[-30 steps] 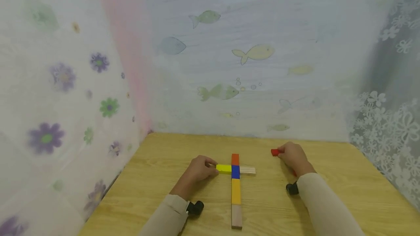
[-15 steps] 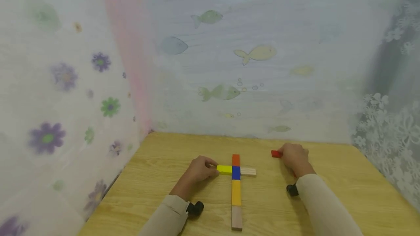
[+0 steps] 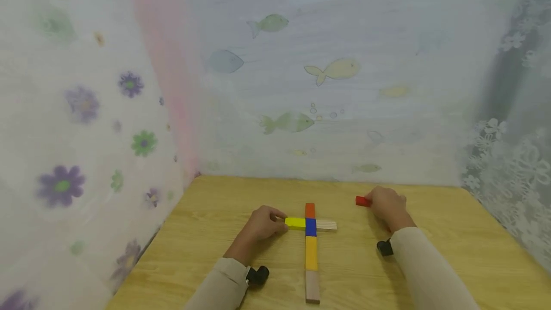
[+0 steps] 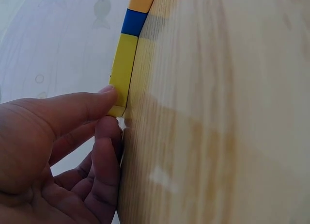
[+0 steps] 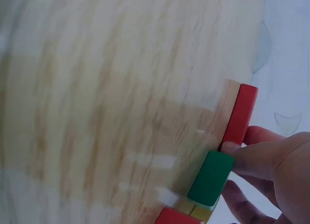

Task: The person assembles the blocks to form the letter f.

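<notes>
I take the blue block (image 3: 310,226) at the crossing as my landmark. Nearest me, in line below it, lie a plain wood block (image 3: 312,287) and then an orange-yellow block (image 3: 311,253), laid end to end so they run as one straight stem up to the blue one.

Left of the blue block, touching it, is the yellow block (image 3: 294,223). My left hand (image 3: 261,224) has its thumb and a fingertip (image 4: 107,127) pinched on that block's outer end, as I read it to keep it square and snug against the crossing. Right of the blue block a pale wood block (image 3: 325,225) forms the other arm, and a red-orange block (image 3: 309,210) just beyond caps the stem.

Farther right and a little beyond, well apart from the blue block, my right hand (image 3: 386,207) rests on the table (image 3: 452,233) with curled fingers closed on a red block (image 3: 362,201). The wrist view shows a green block (image 5: 210,178) gathered under the same fingers, beside other pieces, apparently a stock kept clear of the cross.
</notes>
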Demonstrator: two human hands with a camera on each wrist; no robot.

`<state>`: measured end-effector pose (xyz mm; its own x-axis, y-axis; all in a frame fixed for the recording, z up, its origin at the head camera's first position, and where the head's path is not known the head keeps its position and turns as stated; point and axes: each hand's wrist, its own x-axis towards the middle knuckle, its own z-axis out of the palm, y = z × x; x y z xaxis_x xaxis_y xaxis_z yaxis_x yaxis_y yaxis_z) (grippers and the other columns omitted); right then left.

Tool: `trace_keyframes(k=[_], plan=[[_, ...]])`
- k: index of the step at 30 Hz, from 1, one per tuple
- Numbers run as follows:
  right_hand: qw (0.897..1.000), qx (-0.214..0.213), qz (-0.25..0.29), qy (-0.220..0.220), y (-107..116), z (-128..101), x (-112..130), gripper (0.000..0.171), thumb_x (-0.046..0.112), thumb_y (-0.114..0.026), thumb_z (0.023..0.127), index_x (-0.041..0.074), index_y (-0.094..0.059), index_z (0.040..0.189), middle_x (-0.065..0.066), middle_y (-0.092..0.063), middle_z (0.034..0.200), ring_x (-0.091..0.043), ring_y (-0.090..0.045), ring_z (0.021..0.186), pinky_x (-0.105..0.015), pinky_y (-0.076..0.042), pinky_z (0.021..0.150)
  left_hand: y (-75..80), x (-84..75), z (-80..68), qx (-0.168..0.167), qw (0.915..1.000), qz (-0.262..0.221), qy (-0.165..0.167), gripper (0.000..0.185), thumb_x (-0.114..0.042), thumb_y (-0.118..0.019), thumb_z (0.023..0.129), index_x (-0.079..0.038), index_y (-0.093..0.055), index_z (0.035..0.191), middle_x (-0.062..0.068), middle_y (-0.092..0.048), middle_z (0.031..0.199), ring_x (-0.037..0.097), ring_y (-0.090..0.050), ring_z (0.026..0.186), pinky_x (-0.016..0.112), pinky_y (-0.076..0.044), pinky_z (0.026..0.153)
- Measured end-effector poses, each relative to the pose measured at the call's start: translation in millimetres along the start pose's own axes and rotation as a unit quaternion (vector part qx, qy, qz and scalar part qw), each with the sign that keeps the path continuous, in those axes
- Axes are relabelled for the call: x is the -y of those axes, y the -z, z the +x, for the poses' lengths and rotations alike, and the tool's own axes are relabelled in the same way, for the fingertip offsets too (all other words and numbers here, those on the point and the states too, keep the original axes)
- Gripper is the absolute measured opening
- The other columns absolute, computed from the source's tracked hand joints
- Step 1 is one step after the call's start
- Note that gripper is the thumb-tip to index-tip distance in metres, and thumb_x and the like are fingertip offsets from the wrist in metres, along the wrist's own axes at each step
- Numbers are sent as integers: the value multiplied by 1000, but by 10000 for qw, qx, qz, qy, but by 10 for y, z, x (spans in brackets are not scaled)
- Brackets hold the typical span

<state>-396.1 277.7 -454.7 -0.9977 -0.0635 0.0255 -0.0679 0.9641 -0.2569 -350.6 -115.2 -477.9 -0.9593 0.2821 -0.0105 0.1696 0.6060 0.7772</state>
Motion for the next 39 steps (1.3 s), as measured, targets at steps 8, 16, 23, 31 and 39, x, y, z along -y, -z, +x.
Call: trace_keyframes(k=[8,16,23,31,39], plan=[[9997,33,239,88,9,-24,-16,37,2,-67,90,9,-76,126,-23,-66,134,-49,-63,115,-65,-49,92,-2,-39,-43,30,9998,-107,142,30,-23,-80,91,-16,-78,120,11,-71,113,25,-66,99,44,-58,86],[9967,-242,743,231,2,-27,21,34,-1,-69,87,-5,-75,119,-28,-71,122,-48,-64,110,-58,-52,95,36,-55,-58,27,9999,-86,115,29,-23,-80,92,-16,-79,120,11,-71,116,27,-66,103,45,-58,88],[9919,-499,1127,315,-17,10,62,36,7,-75,89,-5,-73,122,-27,-71,123,-49,-63,115,-57,-53,95,10,-33,-49,73,9999,-91,55,29,-24,-79,92,-17,-79,120,12,-72,117,27,-67,103,46,-58,89],[9831,-619,1659,466,52,66,224,38,10,-80,88,-4,-74,122,-23,-74,119,-40,-68,107,-52,-56,90,16,-43,-43,84,9998,-167,44,30,-24,-79,92,-18,-78,121,11,-71,117,26,-67,102,45,-58,87],[9789,-456,1942,447,38,83,424,36,9,-78,90,-3,-73,124,-23,-73,122,-39,-70,110,-49,-59,90,25,-37,-35,90,9998,-146,97,30,-24,-80,92,-18,-78,121,10,-72,116,26,-66,103,46,-58,89]])
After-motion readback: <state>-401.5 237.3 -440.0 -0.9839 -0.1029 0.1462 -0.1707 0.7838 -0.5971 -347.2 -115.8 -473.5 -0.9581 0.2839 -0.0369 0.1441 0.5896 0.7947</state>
